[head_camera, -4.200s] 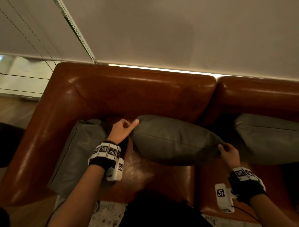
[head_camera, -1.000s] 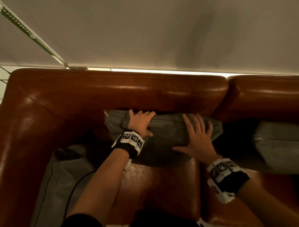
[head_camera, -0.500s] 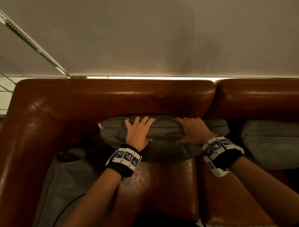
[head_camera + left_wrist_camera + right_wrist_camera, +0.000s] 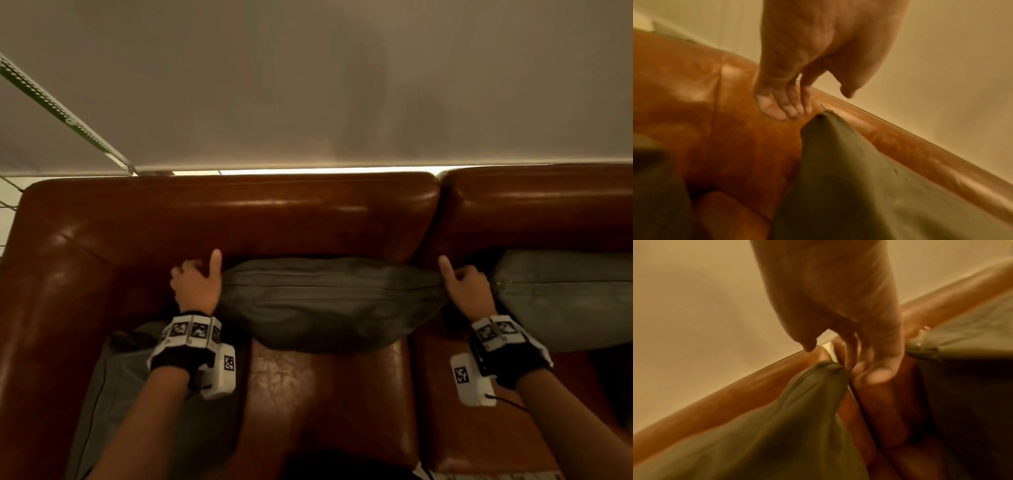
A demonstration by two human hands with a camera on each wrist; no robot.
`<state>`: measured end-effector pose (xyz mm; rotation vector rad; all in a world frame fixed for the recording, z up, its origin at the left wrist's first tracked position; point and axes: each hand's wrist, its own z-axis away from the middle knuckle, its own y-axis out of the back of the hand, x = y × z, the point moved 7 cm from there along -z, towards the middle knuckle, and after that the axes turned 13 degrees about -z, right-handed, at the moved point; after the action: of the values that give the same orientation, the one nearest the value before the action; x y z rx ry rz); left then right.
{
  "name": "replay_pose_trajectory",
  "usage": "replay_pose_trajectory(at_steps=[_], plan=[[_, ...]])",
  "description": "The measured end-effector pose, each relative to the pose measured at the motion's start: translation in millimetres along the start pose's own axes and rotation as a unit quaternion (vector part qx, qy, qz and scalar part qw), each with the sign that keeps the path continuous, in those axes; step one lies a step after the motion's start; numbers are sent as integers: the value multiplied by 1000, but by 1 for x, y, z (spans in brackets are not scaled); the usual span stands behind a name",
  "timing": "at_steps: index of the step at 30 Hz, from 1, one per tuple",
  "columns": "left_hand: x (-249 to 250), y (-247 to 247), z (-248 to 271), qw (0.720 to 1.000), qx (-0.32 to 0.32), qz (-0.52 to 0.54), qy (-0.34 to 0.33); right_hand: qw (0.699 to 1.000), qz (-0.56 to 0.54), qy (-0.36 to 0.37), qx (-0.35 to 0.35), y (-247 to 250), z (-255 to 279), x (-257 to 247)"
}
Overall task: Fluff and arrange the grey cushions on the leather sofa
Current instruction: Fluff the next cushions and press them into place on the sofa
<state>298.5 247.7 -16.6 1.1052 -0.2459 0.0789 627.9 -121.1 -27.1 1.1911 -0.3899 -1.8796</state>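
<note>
Fingers (image 4: pixel 785 107) of the left hand (image 4: pixel 197 287) curl loosely at the middle cushion's (image 4: pixel 329 305) left corner, gripping nothing; whether the right hand (image 4: pixel 466 291) pinches the right corner is blurred. That cushion stands on the sofa (image 4: pixel 239 219) seat against the backrest. To finish well, both corners probably want an even outward tug. Beyond, the side cushions (image 4: pixel 565 301) are cut off or shadowed.

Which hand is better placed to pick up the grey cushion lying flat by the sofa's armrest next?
Left. The left hand is nearest the flat cushion and holds nothing. The right hand sits beyond the upright middle cushion and would probably have to cross it.
</note>
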Motion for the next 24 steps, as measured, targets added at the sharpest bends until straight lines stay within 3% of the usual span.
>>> replay_pose_trajectory(at_steps=[2,4,6,8,10,12,16,18,22,24], plan=[[0,-8,-5,997,-78,19,21,994,-78,-63,-49,-5,0,10],[14,-19,-1,994,-95,45,7,997,-72,2,-41,-19,6,-6],[31,-25,10,996,-37,58,-55,991,-40,123,-36,-41,20,-28],[32,-24,18,992,33,55,-112,983,-43,178,-13,-40,31,-35],[16,-15,17,991,75,43,-104,985,-78,151,40,-11,26,-28],[2,-11,14,993,78,17,-87,990,-85,103,51,8,20,-19],[6,-14,11,990,92,66,-78,989,-101,91,60,-1,12,-20],[4,-17,4,994,63,57,-67,990,-99,82,63,-4,8,-13],[7,-25,-6,986,1,-48,-158,995,-34,60,74,-9,7,1],[9,-25,-5,986,21,-48,-160,988,19,98,114,-12,12,-5]])
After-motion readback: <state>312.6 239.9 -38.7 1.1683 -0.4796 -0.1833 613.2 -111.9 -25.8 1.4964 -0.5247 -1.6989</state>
